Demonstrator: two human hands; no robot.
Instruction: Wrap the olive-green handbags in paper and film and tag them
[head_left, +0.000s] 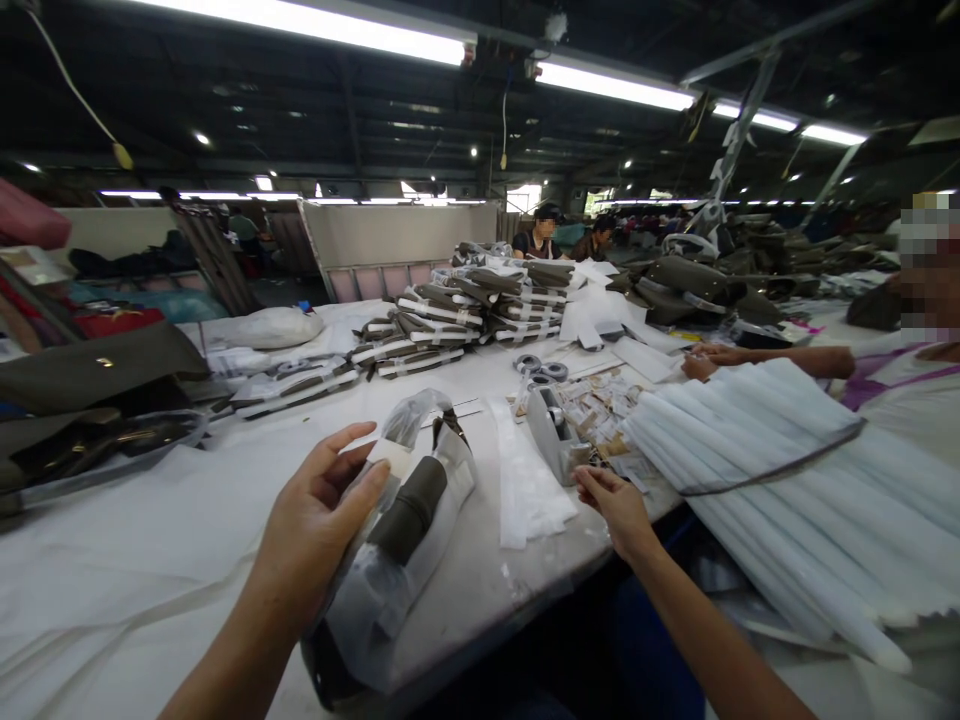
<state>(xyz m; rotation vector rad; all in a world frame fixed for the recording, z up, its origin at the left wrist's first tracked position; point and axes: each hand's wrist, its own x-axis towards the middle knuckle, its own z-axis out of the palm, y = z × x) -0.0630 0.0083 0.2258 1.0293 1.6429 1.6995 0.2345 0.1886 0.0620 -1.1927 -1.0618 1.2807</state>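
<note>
My left hand (326, 500) is closed around the white wrapping of a dark olive bag (411, 510), its thumb pressing a pale flap against it. Cloudy plastic and thin white foam cover much of the bag, which lies tilted at the table's front edge. At the front end of a grey tape dispenser (551, 440), the thumb and fingers of my right hand (611, 500) are pinched together on the tape. The clear tape itself hardly shows. Between the bag and the dispenser lie white foam strips (525, 485).
Rolls of tape (541, 370) and many small packets (600, 405) lie behind the dispenser. A strapped bundle of white foam sheets (757, 430) juts over the right edge, beside a co-worker's hands (705, 360). Wrapped olive pieces (465, 310) are piled at the back.
</note>
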